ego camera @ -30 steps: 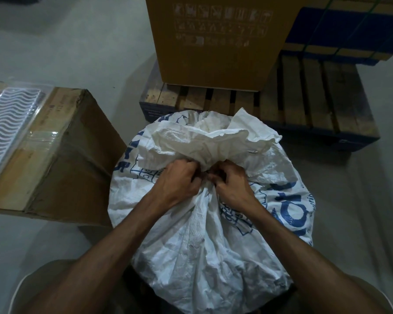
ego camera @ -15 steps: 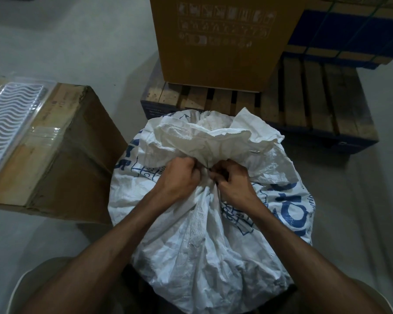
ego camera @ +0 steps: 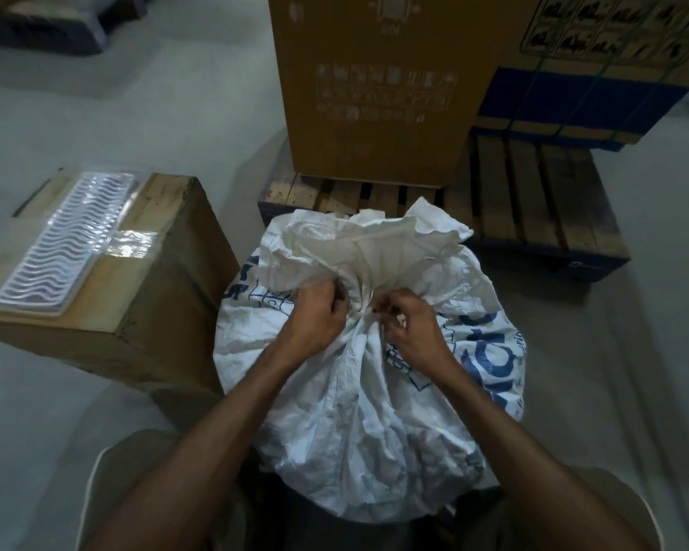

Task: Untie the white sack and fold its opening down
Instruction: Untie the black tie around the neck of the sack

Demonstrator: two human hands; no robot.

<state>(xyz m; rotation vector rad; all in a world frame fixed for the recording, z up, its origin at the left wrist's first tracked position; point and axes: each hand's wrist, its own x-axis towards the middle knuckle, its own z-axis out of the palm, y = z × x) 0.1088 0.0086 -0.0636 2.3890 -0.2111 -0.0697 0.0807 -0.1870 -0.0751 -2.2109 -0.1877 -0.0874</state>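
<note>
At frame centre the white sack (ego camera: 368,391) stands on the floor, its neck bunched. The left hand (ego camera: 315,320) and right hand (ego camera: 412,330) pinch that gathered neck from either side.

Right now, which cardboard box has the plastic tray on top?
The low box left of the sack; the tray lies on its top. The other boxes sit on the pallet.

We are losing the tie under both hands' fingers (ego camera: 337,302), tall carton (ego camera: 378,89) cropping at the top edge, blurring label print.
</note>
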